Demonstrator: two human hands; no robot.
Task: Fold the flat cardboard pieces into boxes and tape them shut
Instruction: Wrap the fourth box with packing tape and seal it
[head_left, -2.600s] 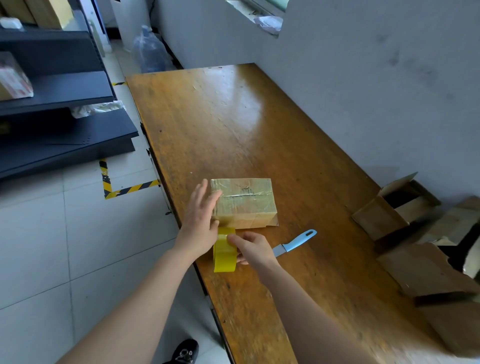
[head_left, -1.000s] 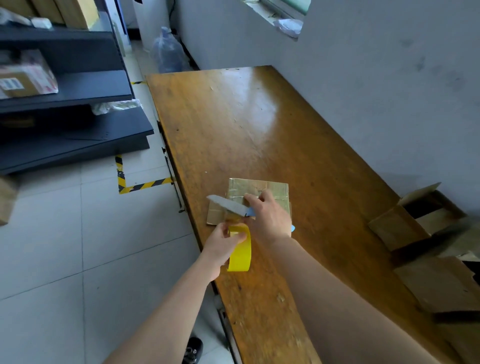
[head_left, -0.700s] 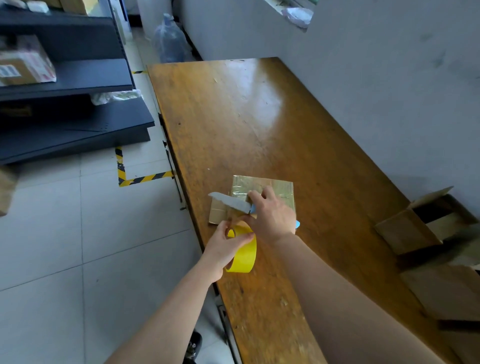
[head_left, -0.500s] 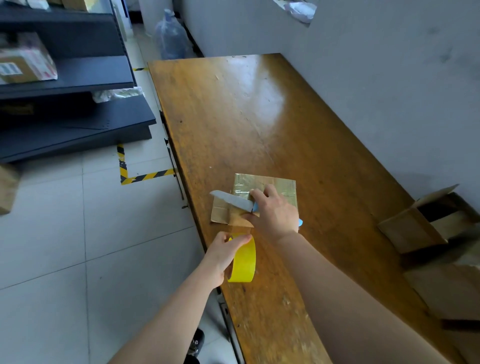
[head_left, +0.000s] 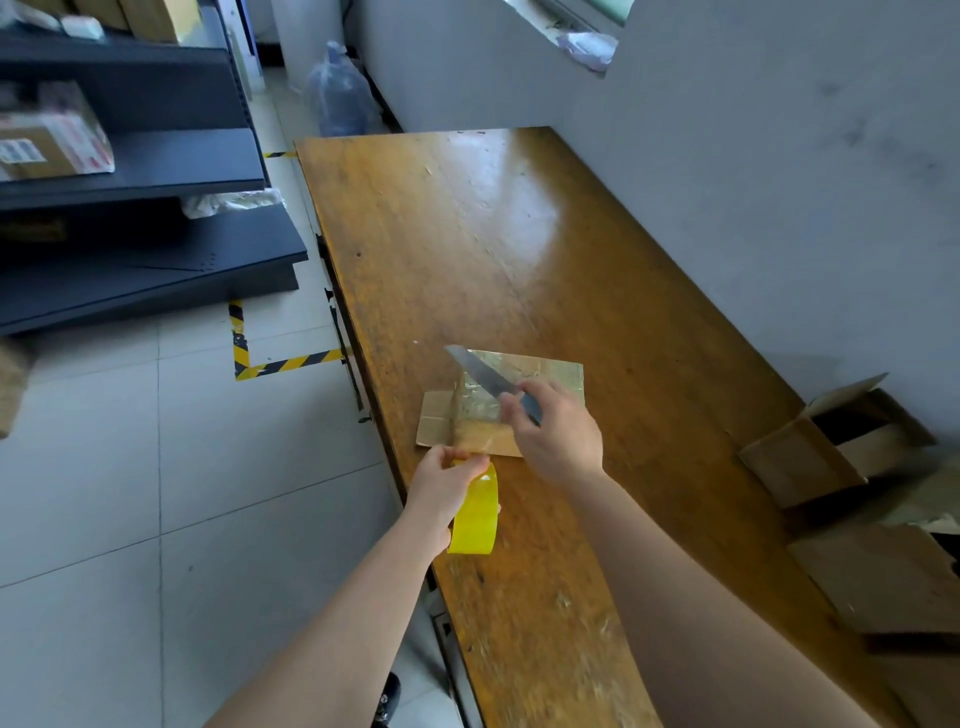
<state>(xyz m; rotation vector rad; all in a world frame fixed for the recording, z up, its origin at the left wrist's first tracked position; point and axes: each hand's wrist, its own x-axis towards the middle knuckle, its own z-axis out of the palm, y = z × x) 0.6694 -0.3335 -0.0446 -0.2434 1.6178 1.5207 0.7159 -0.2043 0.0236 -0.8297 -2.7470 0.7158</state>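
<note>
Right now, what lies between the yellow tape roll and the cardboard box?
A pulled-out strip of tape links tape roll and cardboard box; head view.

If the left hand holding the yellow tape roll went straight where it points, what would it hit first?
Most likely the near side of the taped brown cardboard box, right ahead of the left hand; depth is unclear.

Both our arms reach forward, hands close together.
Our left hand (head_left: 441, 487) grips the yellow tape roll (head_left: 475, 519); our right hand (head_left: 561, 436) curls round the knife (head_left: 483, 373) handle.
</note>
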